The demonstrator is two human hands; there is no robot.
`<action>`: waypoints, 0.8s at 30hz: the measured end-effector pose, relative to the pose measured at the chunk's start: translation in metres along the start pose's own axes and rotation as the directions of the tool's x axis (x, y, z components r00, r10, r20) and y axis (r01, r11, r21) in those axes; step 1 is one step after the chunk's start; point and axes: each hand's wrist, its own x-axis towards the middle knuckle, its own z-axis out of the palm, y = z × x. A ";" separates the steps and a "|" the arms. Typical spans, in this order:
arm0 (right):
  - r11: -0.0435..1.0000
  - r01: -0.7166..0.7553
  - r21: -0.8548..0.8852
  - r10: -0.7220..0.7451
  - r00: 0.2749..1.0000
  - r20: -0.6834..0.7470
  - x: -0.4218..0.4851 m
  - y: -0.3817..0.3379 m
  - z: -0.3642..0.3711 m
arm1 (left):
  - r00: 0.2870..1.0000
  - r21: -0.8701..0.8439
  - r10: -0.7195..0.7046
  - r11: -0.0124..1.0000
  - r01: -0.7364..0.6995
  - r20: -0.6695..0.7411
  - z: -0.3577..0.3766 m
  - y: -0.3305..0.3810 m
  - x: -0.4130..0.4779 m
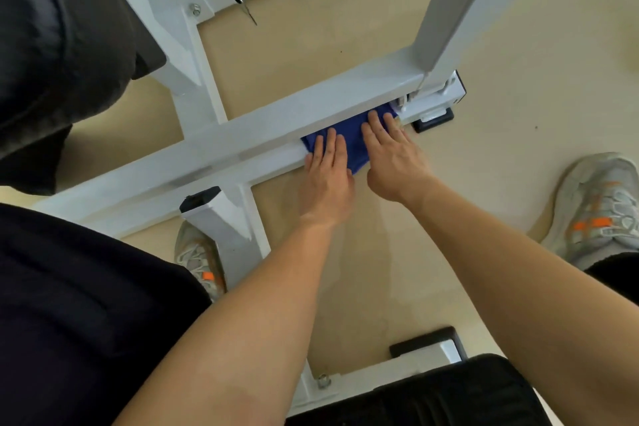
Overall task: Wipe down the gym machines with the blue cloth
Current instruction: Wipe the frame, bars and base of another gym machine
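Beige flooring (345,45) carries a white-painted gym machine frame, of which the low base beam (207,152) runs across the view from lower left to upper right. At the right end of the beam stand an upright post (446,10) and a black rubber foot (434,119). The blue cloth (352,145) lies flat on the top face of the beam, just short of that right end, and hangs slightly over the beam's near edge. The left hand (326,176) rests palm-down on the left part of the cloth, with the fingers straight and held close together. The right hand (390,156) lies beside it on the right part, likewise flat, with the fingertips reaching toward the far edge of the beam. Neither hand grips or pinches the fabric. Judgement: two flat palms spread the pressure over the full width of the cloth, which suits a sliding wipe along a long, flat member. The cloth's position beside the post suggests that a stroke begins or ends here. A dark seat pad (52,28) overhangs the left end of the beam. The person's shoes (598,204) stand on the floor on either side of the arms.
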 end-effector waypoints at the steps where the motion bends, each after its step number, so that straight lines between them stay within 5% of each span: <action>1: 0.999 0.049 0.005 -0.049 0.999 0.018 0.003 -0.012 -0.001 | 0.997 -0.006 -0.071 0.997 0.070 -0.018 -0.001 -0.007 -0.010; 8: 0.969 0.237 0.065 -0.242 0.966 0.092 0.004 -0.098 0.009 | 0.924 0.069 -0.382 0.921 0.383 -0.027 -0.007 -0.050 -0.047; 13: 0.969 0.225 0.100 -0.229 0.973 0.028 0.004 -0.062 0.006 | 0.971 0.089 -0.231 0.968 0.235 -0.060 -0.003 -0.056 -0.043; 19: 0.996 0.023 0.086 -0.018 0.999 -0.049 0.001 0.026 -0.003 | 0.996 0.049 0.088 0.995 -0.088 0.005 0.006 -0.001 -0.004; 24: 0.998 -0.047 0.034 0.049 0.997 -0.065 0.000 0.023 0.006 | 1.000 -0.040 0.016 0.999 -0.016 0.001 0.004 0.004 -0.004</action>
